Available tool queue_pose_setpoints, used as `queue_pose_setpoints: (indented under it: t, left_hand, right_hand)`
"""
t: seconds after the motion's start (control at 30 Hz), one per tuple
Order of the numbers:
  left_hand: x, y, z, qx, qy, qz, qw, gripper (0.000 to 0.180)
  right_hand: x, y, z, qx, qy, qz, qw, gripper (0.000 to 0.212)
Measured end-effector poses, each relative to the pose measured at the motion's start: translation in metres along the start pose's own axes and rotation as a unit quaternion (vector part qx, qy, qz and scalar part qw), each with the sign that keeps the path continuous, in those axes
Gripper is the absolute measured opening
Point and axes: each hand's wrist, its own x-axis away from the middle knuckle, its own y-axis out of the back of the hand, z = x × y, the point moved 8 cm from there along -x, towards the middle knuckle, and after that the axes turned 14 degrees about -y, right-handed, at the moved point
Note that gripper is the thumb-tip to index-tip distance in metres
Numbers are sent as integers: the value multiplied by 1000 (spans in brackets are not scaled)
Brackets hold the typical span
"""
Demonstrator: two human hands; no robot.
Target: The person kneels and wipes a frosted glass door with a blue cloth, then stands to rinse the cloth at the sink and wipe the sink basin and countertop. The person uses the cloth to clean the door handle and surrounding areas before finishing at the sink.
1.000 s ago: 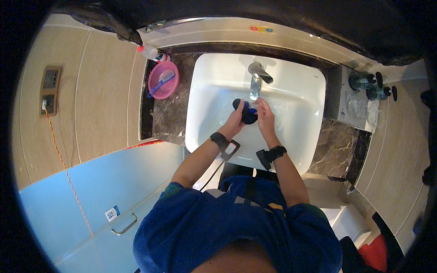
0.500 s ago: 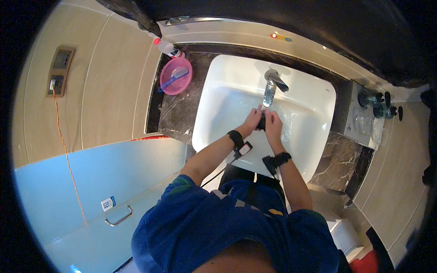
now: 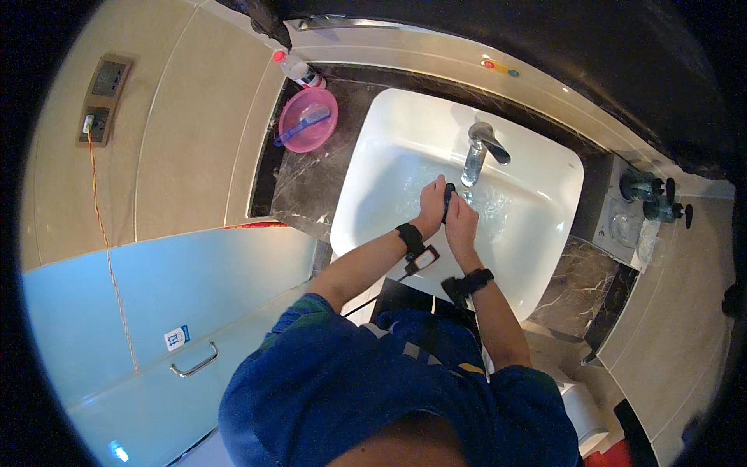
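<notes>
Over the white washbasin [image 3: 366, 198], both hands grip a small black object [image 3: 448, 201] whose kind I cannot make out. My left hand [image 3: 432, 204] is closed on its left side. From the right, my right hand [image 3: 461, 220] closes on it too, fingers curled. Just beyond the hands, the chrome tap [image 3: 477, 152] runs, and water splashes in the basin to the right of them. A black strap with a small device [image 3: 421, 257] circles my left wrist; another black strap [image 3: 469, 286] is around the right one.
On the dark marble counter [image 3: 307, 191] at left stands a pink bowl [image 3: 327, 134] with a blue-handled brush [image 3: 303, 128] in it. Behind it is a red-capped clear bottle [image 3: 299, 71]. Dark pump bottles [image 3: 642, 187] and glasses [image 3: 625, 227] sit on a tray at right.
My hands have drawn slightly back from the tap's stream, and the black object now stands more upright between them. The view has shifted a little.
</notes>
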Motion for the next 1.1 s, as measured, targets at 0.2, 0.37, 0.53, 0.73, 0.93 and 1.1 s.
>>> queue_pose_setpoints:
  t: [0.2, 0.37, 0.53, 0.73, 0.93, 1.1]
  left_hand:
    - [1, -6, 9, 29, 26, -3, 999, 45]
    - [25, -34, 35, 208, 226, 49, 950, 34]
    - [17, -32, 48, 264, 187, -16, 946, 26]
    - [-2, -39, 26, 328, 67, 113, 936, 27]
    - [-10, -27, 17, 228, 40, 105, 967, 29]
    - [-8, -27, 38, 213, 107, 17, 971, 33]
  right_hand:
    - [-14, -8, -9, 22, -57, 41, 997, 27]
    - [-23, -15, -27, 92, -76, 32, 992, 27]
    - [-16, -17, -30, 109, -54, 49, 991, 25]
    - [-16, -13, -48, 10, -131, 28, 991, 29]
    - [-17, -17, -64, -64, -107, 29, 992, 36]
    - [-17, -38, -68, -405, -182, 77, 893, 40]
